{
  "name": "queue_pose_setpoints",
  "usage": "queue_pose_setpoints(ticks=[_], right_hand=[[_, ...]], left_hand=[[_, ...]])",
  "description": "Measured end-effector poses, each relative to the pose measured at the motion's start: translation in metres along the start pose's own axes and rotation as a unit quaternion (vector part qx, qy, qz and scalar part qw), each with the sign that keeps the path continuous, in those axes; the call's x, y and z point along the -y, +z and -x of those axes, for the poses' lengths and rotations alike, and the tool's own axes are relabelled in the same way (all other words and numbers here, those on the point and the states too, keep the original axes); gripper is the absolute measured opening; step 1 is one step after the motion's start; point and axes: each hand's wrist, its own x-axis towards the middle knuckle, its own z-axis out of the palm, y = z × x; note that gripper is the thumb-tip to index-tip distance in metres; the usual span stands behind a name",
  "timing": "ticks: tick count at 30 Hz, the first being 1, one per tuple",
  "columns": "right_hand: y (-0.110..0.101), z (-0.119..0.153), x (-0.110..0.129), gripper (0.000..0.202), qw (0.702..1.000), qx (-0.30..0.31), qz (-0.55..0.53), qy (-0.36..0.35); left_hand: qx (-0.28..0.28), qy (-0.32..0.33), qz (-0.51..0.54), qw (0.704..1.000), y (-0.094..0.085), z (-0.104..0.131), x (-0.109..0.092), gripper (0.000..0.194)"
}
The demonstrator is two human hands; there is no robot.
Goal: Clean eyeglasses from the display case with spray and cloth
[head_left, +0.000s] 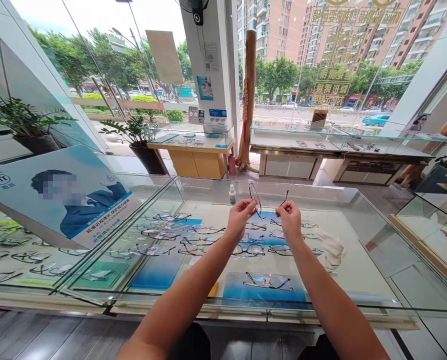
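- The left hand [242, 212] is pinching, between thumb and fingertips, a pair of dark, thin-rimmed eyeglasses with clear lenses [254, 194]; one lens is standing nearly upright, turned obliquely to the viewer.
- The right hand [290, 216] is gripping a slim, dark, rod-like piece [285, 196], its tip pointing upward. This is seemingly forming a temple arm; whether it is joining the rim is not showing clearly.
- The eyeglasses are being held above the far half of a long, clear-glass display counter [358, 306], the two hands working near each other but apart.
- Sound technique, in our judgement, is calling for a light pinch on rim and arm, with fingertips bearing on the frame and not on the lenses.
- Both hands are best moving together, since a one-sided pull is risking a strained hinge.
- A small white bottle with a blue label [232, 195] is standing just beyond the left hand, and a crumpled, cream-coloured cloth [331, 250] is lying to the right; elbows and sleeveless forearms are wanting care around both.
- Below, a pair of clear-lensed, thin-framed spectacles [267, 281] is resting over a blue panel.
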Motion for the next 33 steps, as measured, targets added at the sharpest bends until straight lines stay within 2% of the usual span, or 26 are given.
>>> queue_pose_setpoints(ticks=[5,8,11,14,17,21,27,33], right_hand=[[0.003,0.006,-0.004,0.023,1.0,-0.025,0.014,0.01],[0.003,0.013,0.003,0.016,0.998,-0.024,0.042,-0.051],[0.007,0.025,0.01,0.015,0.986,0.074,0.062,-0.138],[0.014,0.037,0.014,0.035,0.966,0.174,0.081,-0.172],[0.017,0.044,0.015,0.05,0.954,0.213,0.098,-0.189],[0.017,0.047,0.014,0.055,0.943,0.239,0.117,-0.198],[0.017,0.045,0.008,0.067,0.94,0.217,0.158,-0.211],[0.004,0.028,0.011,0.072,0.951,0.125,0.162,-0.23]], left_hand=[[-0.016,0.032,-0.019,0.999,-0.002,-0.001,0.004,0.045],[-0.028,0.089,-0.083,0.992,-0.002,0.0,0.003,0.04],[-0.047,0.139,-0.136,0.98,0.0,0.004,0.001,0.035],[-0.054,0.156,-0.143,0.976,0.003,0.008,-0.003,0.033],[-0.067,0.17,-0.144,0.973,0.004,0.009,-0.006,0.032],[-0.072,0.187,-0.155,0.967,0.004,0.01,-0.007,0.028],[-0.06,0.222,-0.185,0.955,0.009,0.017,-0.01,0.026],[-0.01,0.253,-0.236,0.938,0.006,0.017,-0.009,0.018]])
